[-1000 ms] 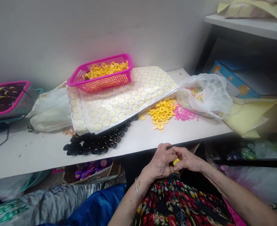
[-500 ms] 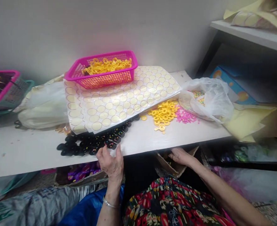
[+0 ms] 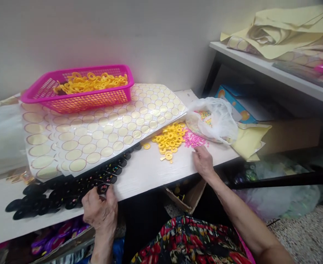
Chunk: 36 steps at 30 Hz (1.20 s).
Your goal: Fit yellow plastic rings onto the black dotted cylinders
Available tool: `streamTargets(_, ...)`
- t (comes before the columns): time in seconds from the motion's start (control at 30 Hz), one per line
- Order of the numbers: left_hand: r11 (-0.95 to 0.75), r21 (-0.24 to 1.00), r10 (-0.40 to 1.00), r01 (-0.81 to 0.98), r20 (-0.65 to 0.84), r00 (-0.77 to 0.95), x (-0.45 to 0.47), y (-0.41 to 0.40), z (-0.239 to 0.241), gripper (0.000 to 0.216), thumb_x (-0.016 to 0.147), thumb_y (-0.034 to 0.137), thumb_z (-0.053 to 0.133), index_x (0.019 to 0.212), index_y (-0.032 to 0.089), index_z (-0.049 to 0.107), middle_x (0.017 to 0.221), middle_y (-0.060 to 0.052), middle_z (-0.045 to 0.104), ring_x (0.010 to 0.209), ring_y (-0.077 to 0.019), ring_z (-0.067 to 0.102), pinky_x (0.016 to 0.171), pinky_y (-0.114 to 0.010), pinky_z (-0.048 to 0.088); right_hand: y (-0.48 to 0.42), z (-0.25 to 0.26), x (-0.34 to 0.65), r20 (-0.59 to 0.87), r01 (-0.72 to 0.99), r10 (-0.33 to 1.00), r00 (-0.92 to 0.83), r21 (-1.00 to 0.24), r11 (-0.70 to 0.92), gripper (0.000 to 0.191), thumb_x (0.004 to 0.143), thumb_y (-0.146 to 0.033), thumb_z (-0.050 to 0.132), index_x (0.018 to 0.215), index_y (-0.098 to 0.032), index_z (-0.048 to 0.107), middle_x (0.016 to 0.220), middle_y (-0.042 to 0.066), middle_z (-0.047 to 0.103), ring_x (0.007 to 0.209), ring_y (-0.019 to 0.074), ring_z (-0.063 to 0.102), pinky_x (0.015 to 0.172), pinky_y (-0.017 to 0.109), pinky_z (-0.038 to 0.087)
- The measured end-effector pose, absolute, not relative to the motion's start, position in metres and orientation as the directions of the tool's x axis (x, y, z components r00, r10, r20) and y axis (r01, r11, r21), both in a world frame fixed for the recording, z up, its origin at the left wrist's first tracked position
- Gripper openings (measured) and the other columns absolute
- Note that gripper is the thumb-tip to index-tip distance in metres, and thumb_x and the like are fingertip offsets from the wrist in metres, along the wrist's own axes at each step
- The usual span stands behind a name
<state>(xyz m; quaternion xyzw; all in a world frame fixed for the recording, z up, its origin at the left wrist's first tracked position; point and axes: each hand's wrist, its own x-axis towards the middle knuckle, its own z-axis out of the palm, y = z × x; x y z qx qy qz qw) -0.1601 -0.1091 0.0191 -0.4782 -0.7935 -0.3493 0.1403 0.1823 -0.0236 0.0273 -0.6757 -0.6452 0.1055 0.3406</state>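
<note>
My left hand (image 3: 99,211) rests at the front edge of the white table (image 3: 139,176), its fingers pinched on a black disc (image 3: 103,188) at the near end of a row of black discs (image 3: 68,189). My right hand (image 3: 203,161) lies on the table further right, fingers reaching toward a small heap of pink beads (image 3: 193,139), beside a pile of yellow rings (image 3: 170,138). What its fingertips touch is hard to make out. Sheets of round cream stickers (image 3: 95,132) overlap the black discs.
A pink basket (image 3: 79,99) of yellow rings sits on the sticker sheets at the back. A clear plastic bag (image 3: 213,119) with coloured beads lies right of the piles. An open cardboard box (image 3: 187,196) sits under the table. A shelf (image 3: 274,69) with yellow paper stands right.
My hands have parted from in front of my lap. The left went to the black discs and took hold of one; the right rose from the box onto the table by the pink beads.
</note>
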Motion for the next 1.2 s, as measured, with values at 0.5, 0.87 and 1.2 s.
streamTargets(0.5, -0.218, 0.692, 0.863, 0.688, 0.466, -0.195, -0.060, -0.082, 0.017, 0.026, 0.069, 0.024, 0.063, 0.093, 0.016, 0.059, 0.085, -0.003, 0.059, 0.055, -0.0071, 0.048, 0.053, -0.021, 0.044, -0.004, 0.017, 0.246, 0.226, 0.906, 0.925, 0.305, -0.369, -0.208, 0.021, 0.082, -0.022, 0.043, 0.081, -0.018, 0.064, 0.114, 0.008, 0.056, 0.092, 0.0205, 0.053, 0.073, 0.030, 0.040)
streamTargets(0.87, -0.216, 0.892, 0.968, 0.398, 0.250, -0.035, -0.030, -0.056, 0.010, 0.027, 0.063, 0.019, 0.063, 0.090, 0.017, 0.059, 0.075, 0.003, 0.052, 0.053, -0.0049, 0.041, 0.050, -0.018, 0.039, -0.020, 0.038, 0.197, -0.058, 0.899, 0.981, -0.183, -0.415, 0.143, 0.021, 0.083, -0.021, 0.040, 0.079, -0.017, 0.061, 0.083, 0.005, 0.060, 0.075, 0.0153, 0.054, 0.064, 0.024, 0.035)
streamTargets(1.2, -0.199, 0.887, 0.974, 0.416, 0.226, -0.017, -0.031, -0.057, 0.007, 0.028, 0.065, 0.020, 0.064, 0.093, 0.017, 0.060, 0.074, 0.002, 0.053, 0.055, -0.0058, 0.043, 0.052, -0.019, 0.039, -0.008, 0.037, 0.186, -0.107, 0.818, 0.988, -0.112, -0.574, 0.031, 0.015, 0.075, -0.022, 0.052, 0.072, -0.018, 0.066, 0.075, 0.003, 0.065, 0.074, 0.0150, 0.058, 0.069, 0.024, 0.039)
